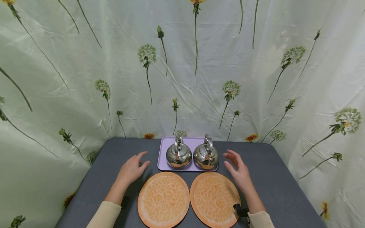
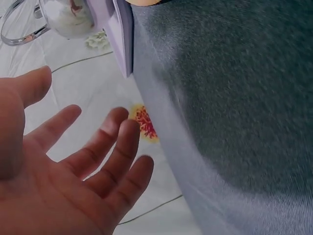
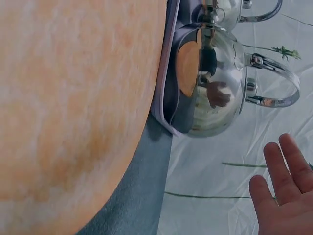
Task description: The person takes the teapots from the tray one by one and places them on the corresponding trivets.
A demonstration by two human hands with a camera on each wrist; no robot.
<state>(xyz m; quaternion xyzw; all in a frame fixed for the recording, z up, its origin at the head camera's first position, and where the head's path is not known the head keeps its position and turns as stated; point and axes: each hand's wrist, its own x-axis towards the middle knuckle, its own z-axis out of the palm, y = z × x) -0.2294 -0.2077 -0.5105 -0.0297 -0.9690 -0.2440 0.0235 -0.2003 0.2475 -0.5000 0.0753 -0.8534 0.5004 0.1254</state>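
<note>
The kettles (image 1: pixel 206 157) look stiff and slick — best lifted by their handles (image 3: pixel 279 103) — while left hand (image 1: pixel 131 168) and right hand (image 1: pixel 240 173) are empty, relaxed.

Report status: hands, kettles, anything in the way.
Left hand and right hand empty, either side of lilac tray. Left kettle and right kettle on it. Two round mats nearer; nothing visibly blocking.
</note>
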